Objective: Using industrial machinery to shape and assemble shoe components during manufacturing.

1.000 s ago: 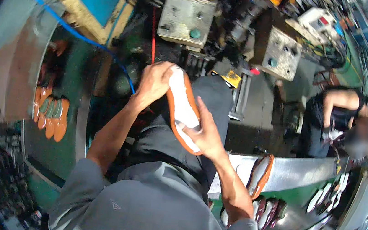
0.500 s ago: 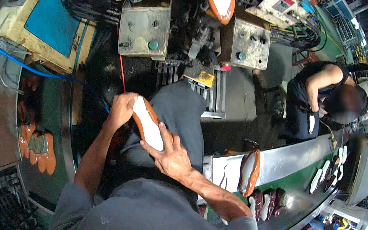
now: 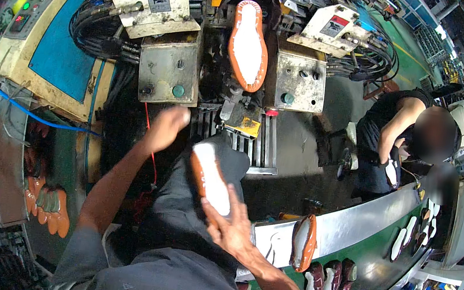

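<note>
An orange-brown shoe upper (image 3: 203,170) with a white sole face turned up rests against my dark-clad thigh. My right hand (image 3: 232,226) grips its near end, with fingers over the white face and edge. My left hand (image 3: 170,129) is raised apart from it, just below the left control box (image 3: 168,73) with a green button. That hand is blurred and its fingers are mostly hidden. Ahead, a second orange-brown shoe upper (image 3: 248,48) sits in the machine, white sole face up, between the two control boxes.
Right of me, a metal-edged conveyor (image 3: 362,219) carries an orange-brown shoe upper (image 3: 304,244), several dark red ones (image 3: 332,279) and white-soled ones farther off. A co-worker (image 3: 396,130) bends over it. Orange shoe pieces (image 3: 53,213) lie at left. A blue hose (image 3: 28,108) crosses there.
My left hand has let go of the shoe upper and moved forward toward the left control box. My right hand keeps the shoe, now slightly farther right. My view has tilted up, showing more machine.
</note>
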A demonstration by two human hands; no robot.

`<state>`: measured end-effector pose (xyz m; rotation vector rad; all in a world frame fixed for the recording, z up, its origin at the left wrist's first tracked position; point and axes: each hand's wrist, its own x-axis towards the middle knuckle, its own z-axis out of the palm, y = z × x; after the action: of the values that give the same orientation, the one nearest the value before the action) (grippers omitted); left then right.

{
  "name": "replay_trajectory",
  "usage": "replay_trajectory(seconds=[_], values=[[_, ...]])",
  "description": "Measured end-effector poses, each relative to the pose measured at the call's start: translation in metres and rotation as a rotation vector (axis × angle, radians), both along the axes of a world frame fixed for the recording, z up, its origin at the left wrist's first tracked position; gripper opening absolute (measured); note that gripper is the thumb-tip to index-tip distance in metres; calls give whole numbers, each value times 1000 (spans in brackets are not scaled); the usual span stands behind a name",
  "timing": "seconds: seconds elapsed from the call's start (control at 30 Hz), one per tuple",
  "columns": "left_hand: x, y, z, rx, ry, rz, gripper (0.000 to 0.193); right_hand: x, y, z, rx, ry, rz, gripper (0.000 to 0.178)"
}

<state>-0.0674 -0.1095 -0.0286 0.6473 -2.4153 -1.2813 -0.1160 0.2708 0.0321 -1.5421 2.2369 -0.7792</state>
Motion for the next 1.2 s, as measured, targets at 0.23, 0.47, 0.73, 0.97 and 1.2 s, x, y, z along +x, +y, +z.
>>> replay_trajectory(seconds=[0.23,0.47,0.73,0.97,1.2], values=[[-226,-55,121,1148,511,-31,66,-103,-23,73,-127,294,-343,83],[-148,-34,171,1307,381,-262,67,-183,-139,128,-163,436,-241,88],[-38,13,225,1212,306,-185,99,-216,-259,88,-255,468,-255,83],[-18,20,216,1122,329,-168,99,-214,-275,69,-370,618,-243,71],[-5,34,160,1262,325,-65,94,-218,-277,68,-393,700,-127,60]])
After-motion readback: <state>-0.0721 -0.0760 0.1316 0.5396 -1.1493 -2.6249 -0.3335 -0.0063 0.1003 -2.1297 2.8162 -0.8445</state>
